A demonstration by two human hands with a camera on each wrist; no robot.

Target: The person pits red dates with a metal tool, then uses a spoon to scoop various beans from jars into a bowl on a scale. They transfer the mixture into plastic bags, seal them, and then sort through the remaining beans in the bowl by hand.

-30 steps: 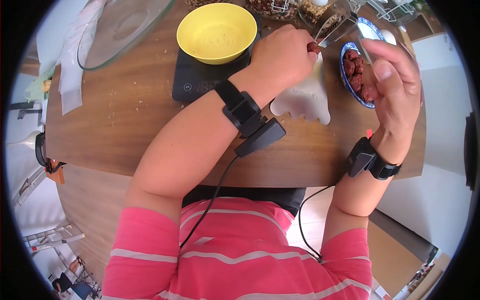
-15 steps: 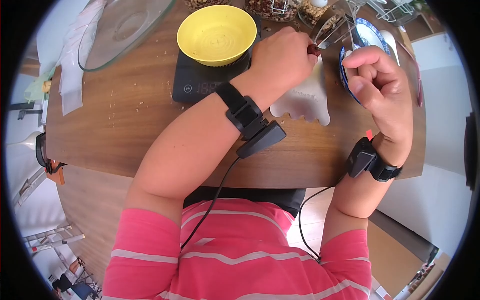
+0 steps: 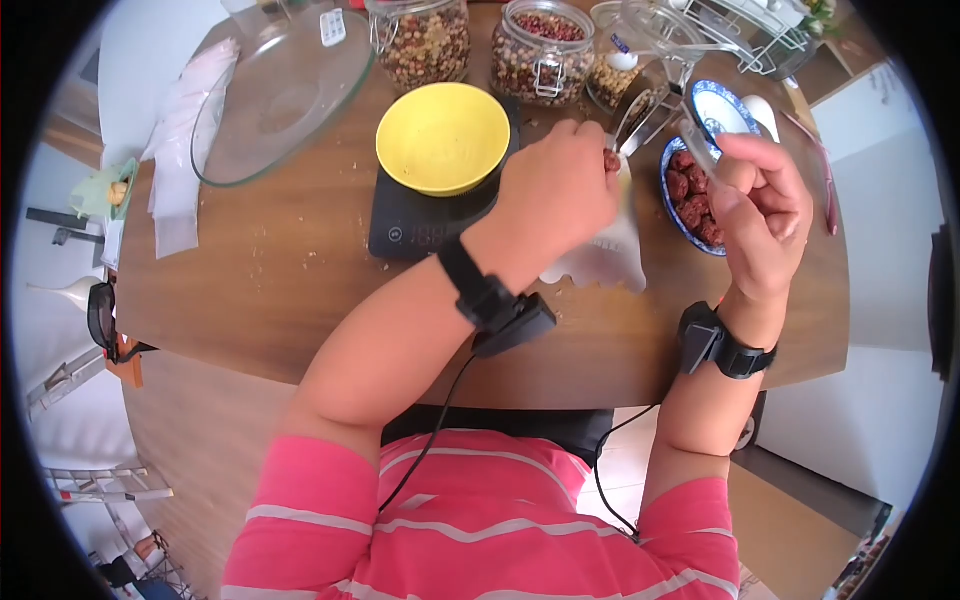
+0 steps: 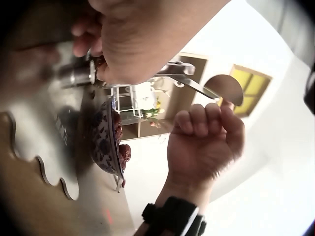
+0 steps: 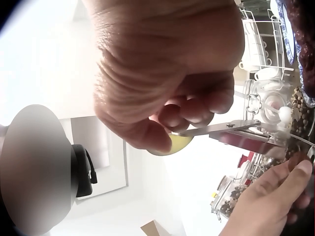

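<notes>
My left hand (image 3: 560, 190) pinches a dark red wrinkled fruit (image 3: 611, 160) at the near end of a metal hand tool (image 3: 645, 125). My right hand (image 3: 765, 205), raised to the right, pinches the tool's long flat handle between thumb and forefinger, its other fingers curled. In the right wrist view that metal handle (image 5: 211, 130) runs from the right fingertips toward my left hand (image 5: 268, 201). A blue-and-white bowl (image 4: 102, 140) with several red fruits stands beside the tool. The left palm hides part of the held fruit.
A yellow bowl (image 3: 443, 140) sits on a black scale (image 3: 395, 215) left of my left hand. A glass lid (image 3: 285, 110) and plastic bags (image 3: 178, 185) lie farther left. Glass jars (image 3: 543, 60) line the back. A silvery scalloped-edged sheet (image 3: 610, 262) lies below the tool.
The head view has tilted, so the table stands lower in it and more of the jars shows. My right hand has moved with the handle; my left hand still pinches the fruit.
</notes>
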